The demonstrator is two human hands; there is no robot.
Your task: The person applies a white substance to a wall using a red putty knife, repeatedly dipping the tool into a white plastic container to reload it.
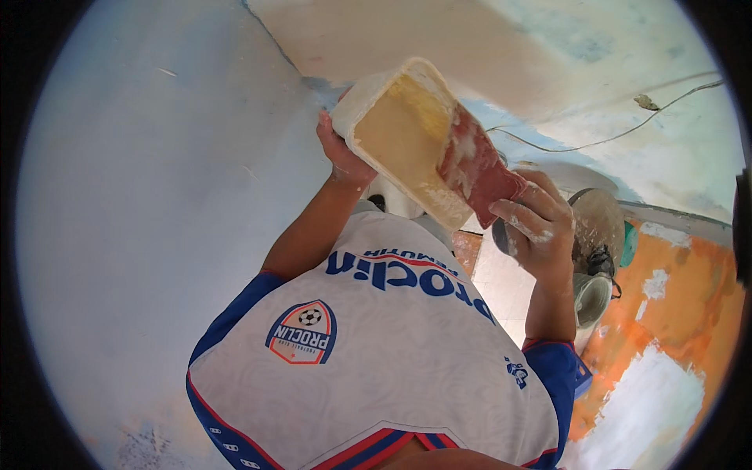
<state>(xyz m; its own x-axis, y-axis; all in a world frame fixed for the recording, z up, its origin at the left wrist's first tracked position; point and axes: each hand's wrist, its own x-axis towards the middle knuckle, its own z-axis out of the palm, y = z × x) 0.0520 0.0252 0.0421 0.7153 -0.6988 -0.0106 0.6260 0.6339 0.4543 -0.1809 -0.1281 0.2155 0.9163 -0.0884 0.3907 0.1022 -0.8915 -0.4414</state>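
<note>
My left hand (pixel 345 154) is closed around the left side of a whitish rectangular plastic tub (pixel 377 159), tilted in front of my chest. Cream-coloured filler paste (pixel 401 125) coats the inside, yellower near the far end. In my right hand (pixel 539 223) is a red flat spreader (pixel 475 163), pinched at its near end between thumb and fingers. Its blade lies over the tub's right rim, smeared with pale paste. White residue covers the right fingers. The left fingertips show at the tub's outer edge; the rest of that grip is partly hidden.
A patchy pale blue wall (pixel 149 196) stands close on my left. A thin cable (pixel 595 145) crosses the patched wall ahead. To the right are a round brownish object (pixel 597 223), a whitish bucket-like container (pixel 592 298) and an orange surface (pixel 666 274) with white patches.
</note>
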